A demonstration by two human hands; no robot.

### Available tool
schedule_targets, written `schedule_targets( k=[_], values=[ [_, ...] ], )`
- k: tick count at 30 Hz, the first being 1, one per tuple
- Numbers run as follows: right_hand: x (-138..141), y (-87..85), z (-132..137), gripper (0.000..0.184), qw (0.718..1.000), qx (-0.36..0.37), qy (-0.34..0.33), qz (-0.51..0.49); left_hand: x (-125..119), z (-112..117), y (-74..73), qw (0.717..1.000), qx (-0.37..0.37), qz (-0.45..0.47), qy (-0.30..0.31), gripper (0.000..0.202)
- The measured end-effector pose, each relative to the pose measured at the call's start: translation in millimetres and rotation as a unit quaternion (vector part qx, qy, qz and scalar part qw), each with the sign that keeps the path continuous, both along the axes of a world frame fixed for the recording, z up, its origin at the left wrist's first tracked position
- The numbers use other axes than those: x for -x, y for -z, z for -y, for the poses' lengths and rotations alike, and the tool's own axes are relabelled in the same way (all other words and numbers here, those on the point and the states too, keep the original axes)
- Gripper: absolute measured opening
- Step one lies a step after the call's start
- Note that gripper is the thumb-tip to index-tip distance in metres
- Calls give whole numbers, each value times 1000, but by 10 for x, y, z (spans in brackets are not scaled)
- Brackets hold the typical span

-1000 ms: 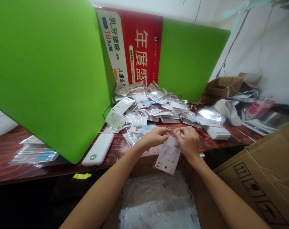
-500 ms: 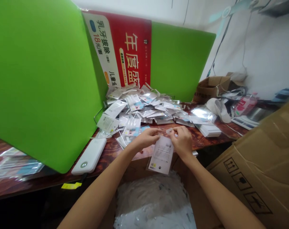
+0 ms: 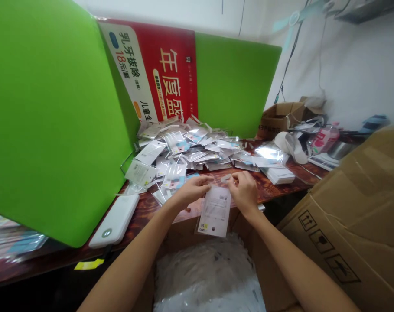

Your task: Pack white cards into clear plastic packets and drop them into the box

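Both bare forearms reach forward and converge; left hand (image 3: 192, 191) and right hand (image 3: 244, 191) nearly meet, fingertips pinched closed

Beyond the grip: heap of sealed packets (image 3: 190, 147) on the wooden table (image 3: 144, 207), red poster (image 3: 166, 73) behind it between green dividers (image 3: 53, 121). Left of the grip and nearer: white power bank (image 3: 114, 221), yellow tape strip (image 3: 89, 263) on the table edge. Right: stack of white cards (image 3: 278, 174), small open carton (image 3: 281, 119) further back, big cardboard box (image 3: 356, 208) close by. Directly below: carton of white packets (image 3: 210, 273).
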State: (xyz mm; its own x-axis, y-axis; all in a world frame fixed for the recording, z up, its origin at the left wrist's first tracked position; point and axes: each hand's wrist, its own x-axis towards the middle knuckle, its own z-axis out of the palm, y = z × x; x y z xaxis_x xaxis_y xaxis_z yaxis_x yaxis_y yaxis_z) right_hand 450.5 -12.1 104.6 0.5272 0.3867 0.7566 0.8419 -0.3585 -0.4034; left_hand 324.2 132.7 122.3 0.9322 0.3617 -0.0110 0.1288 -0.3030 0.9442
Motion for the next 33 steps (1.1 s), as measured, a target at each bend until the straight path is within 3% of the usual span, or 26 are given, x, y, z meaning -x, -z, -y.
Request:
schedule_targets(
  k=[21, 33],
  values=[
    [-78, 13, 6, 15, 998, -24, 17, -47, 28, 77, -119, 997, 60, -5, -41, 50],
    [-126, 28, 22, 14, 997, -32, 19, -68, 35, 22, -75, 995, 87, 12, -52, 52]
  ],
)
